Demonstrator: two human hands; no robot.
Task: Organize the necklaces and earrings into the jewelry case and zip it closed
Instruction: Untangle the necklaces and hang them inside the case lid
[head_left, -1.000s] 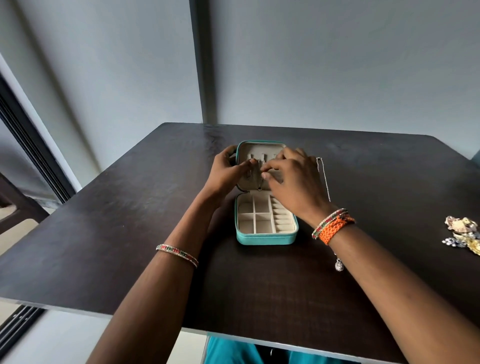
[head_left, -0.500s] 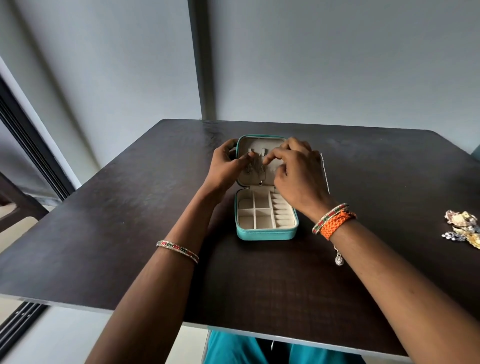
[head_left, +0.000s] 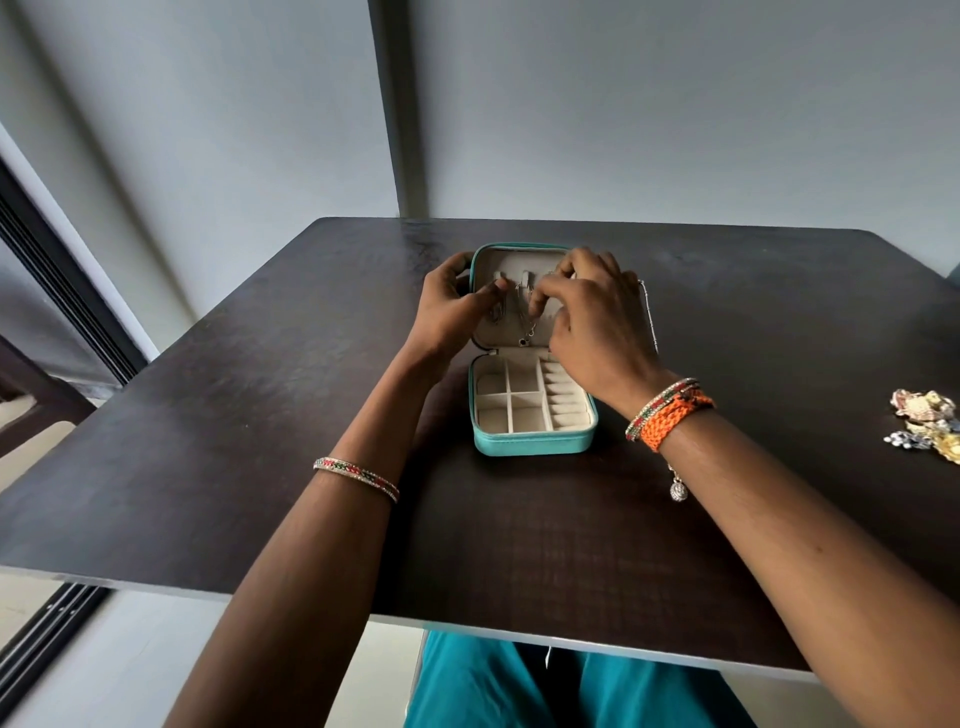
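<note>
Grey walls rise behind a dark table (head_left: 260, 441) where the teal jewelry case (head_left: 532, 441) lies open, lid upright. Both hands work inside the lid: the right hand (head_left: 597, 322) pinches a thin necklace (head_left: 525, 322) hanging there, and the left hand (head_left: 449, 312) grips the lid's edge. Another chain (head_left: 649, 317) lies just beyond the right hand; earrings (head_left: 927, 423) sit well apart to its right.

— What differs from a second ago?
— The right hand (head_left: 597, 322) has shifted rightward off the lid's middle, so a thin chain (head_left: 527, 325) with a dark pendant now shows hanging there — the left hand (head_left: 452, 306) has barely moved.
</note>
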